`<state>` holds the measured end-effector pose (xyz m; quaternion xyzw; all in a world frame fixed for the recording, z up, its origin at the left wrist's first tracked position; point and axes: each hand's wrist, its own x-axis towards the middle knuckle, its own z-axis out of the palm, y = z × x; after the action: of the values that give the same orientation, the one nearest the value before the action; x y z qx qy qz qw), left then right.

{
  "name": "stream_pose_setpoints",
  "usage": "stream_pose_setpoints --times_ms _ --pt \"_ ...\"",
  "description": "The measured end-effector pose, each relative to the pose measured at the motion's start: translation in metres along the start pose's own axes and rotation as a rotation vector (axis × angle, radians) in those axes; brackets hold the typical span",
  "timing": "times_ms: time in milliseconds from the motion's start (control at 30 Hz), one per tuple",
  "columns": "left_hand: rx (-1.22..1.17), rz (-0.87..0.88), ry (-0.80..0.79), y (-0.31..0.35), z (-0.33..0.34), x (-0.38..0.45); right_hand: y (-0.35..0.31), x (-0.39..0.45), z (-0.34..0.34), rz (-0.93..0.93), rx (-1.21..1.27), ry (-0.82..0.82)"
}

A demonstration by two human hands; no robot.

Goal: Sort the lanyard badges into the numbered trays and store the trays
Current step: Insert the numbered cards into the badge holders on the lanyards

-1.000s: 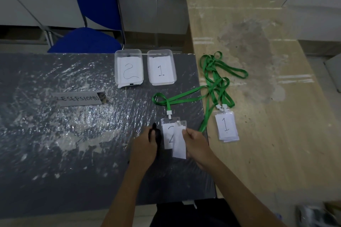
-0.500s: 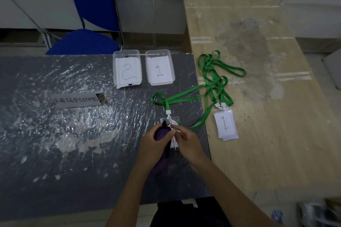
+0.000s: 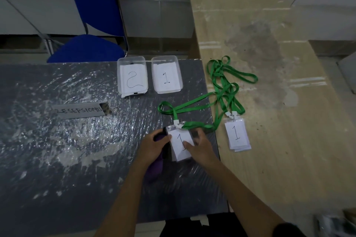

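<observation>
Two clear trays stand at the far edge of the dark table: the one marked 2 (image 3: pixel 132 77) on the left, the one marked 1 (image 3: pixel 166 74) on the right. Both my hands hold a stack of clear badges whose top card reads 1 (image 3: pixel 180 145). My left hand (image 3: pixel 156 145) grips its left edge together with a purple cloth (image 3: pixel 155 167). My right hand (image 3: pixel 200 148) presses on its right side. Green lanyards (image 3: pixel 224 90) trail from the held badges to another badge stack marked 1 (image 3: pixel 238 133) on the wooden table.
A grey sign with lettering (image 3: pixel 80 110) lies on the plastic-wrapped dark table (image 3: pixel 67 150). A blue chair (image 3: pixel 90 25) stands behind it. The wooden table (image 3: pixel 279 102) adjoins on the right. Blurred items sit at the bottom right corner (image 3: pixel 335 225).
A second ago a badge marked 2 lay on top under my hands. Then my hands bunched over the stack. Now a card marked 1 faces up between them.
</observation>
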<state>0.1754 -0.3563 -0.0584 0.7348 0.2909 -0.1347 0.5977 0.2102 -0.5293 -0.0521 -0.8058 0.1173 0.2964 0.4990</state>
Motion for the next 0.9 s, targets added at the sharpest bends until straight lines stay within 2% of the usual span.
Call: stream_pose_setpoints --times_ms 133,367,500,667,900 --pt "0.244 0.073 0.072 -0.004 0.005 0.013 0.005 0.015 0.006 -0.010 -0.233 0.110" --pt "0.591 0.192 0.241 0.000 0.018 0.019 0.017 0.019 0.024 -0.049 -0.340 0.281" --pt "0.690 0.163 0.281 -0.006 0.022 0.017 0.022 0.018 0.027 -0.060 -0.406 0.300" --pt "0.764 0.154 0.262 -0.011 0.024 0.016 0.007 0.023 0.014 -0.077 -0.147 0.364" --pt "0.675 0.085 0.314 -0.013 0.032 0.016 -0.040 0.061 -0.009 -0.197 -0.158 0.254"
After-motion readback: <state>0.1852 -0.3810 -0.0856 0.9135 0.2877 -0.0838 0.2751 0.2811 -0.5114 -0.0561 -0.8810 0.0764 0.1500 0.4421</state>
